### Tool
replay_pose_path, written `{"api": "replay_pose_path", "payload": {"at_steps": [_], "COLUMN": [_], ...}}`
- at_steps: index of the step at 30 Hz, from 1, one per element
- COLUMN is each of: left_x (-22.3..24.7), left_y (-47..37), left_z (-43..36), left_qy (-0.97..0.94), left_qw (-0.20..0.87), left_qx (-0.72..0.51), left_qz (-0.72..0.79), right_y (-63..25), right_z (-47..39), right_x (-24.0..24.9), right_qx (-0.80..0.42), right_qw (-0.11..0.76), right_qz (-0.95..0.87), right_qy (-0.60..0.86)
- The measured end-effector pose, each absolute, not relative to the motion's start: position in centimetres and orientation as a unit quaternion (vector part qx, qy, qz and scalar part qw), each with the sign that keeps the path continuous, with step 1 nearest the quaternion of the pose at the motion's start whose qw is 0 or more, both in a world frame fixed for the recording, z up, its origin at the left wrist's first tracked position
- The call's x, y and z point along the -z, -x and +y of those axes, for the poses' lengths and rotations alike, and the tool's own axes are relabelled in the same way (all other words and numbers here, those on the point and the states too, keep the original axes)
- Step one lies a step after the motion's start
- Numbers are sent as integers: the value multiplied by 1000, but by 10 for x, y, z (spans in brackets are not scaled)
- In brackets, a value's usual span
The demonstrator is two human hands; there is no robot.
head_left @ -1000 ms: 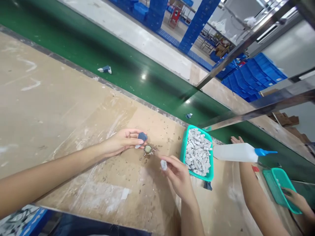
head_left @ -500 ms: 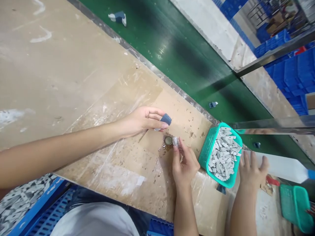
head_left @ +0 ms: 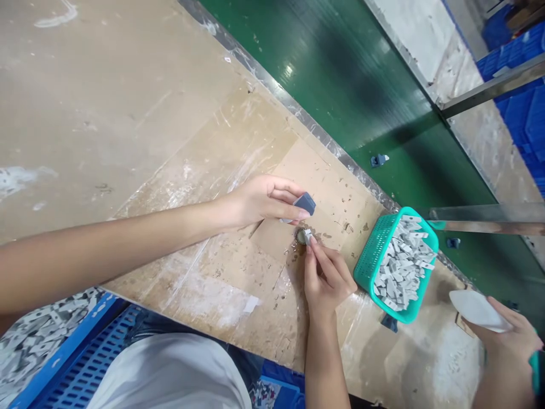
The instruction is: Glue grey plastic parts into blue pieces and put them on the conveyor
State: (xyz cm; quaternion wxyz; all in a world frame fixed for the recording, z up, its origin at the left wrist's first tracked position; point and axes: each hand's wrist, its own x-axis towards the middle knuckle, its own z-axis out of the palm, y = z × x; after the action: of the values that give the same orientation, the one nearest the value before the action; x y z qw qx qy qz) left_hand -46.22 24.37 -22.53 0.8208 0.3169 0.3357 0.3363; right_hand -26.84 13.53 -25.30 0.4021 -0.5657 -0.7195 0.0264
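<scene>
My left hand (head_left: 272, 200) is closed around a dark blue-grey plastic part (head_left: 305, 203), with a light grey edge showing under the fingers. Between the thumb and fingertips of my right hand (head_left: 330, 278) is a small light grey plastic piece (head_left: 307, 234). That piece is held at a small round cap (head_left: 301, 236) on the table, partly covering it; whether they touch I cannot tell. Wet spots surround the cap. Right of my right hand stands a teal basket (head_left: 364, 264) full of similar light grey pieces.
A co-worker's hand (head_left: 511, 335) holds a white bottle (head_left: 479, 309) at the right. Beyond the table edge runs a green belt (head_left: 315, 85) carrying dark parts (head_left: 378, 160). Another dark part (head_left: 389, 322) lies beside the basket. A blue crate (head_left: 80, 349) with grey pieces is at lower left.
My right hand has brought the light grey piece to the cap. The co-worker's hand, previously reaching over the bottle, now holds it farther right. The view has shifted somewhat.
</scene>
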Motion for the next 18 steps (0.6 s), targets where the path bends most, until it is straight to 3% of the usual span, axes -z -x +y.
{"api": "replay_pose_path", "payload": {"at_steps": [8,13,18], "left_x": [227,231,230], "left_y": [463,464,459], "left_z": [244,236,221], "left_qy": [-355,-447,-442], "left_qw": [809,773,800], "left_qx": [-331,-305,-243], "left_qz": [332,332,323], "right_y": [269,270,274], "right_z": [136,133,129], "right_x": [251,239,226], "right_qx": [-12,-5,-73], "right_qw": [393,432,492], "right_qz": [-721,-668,-624], "right_qy": [571,605,602]}}
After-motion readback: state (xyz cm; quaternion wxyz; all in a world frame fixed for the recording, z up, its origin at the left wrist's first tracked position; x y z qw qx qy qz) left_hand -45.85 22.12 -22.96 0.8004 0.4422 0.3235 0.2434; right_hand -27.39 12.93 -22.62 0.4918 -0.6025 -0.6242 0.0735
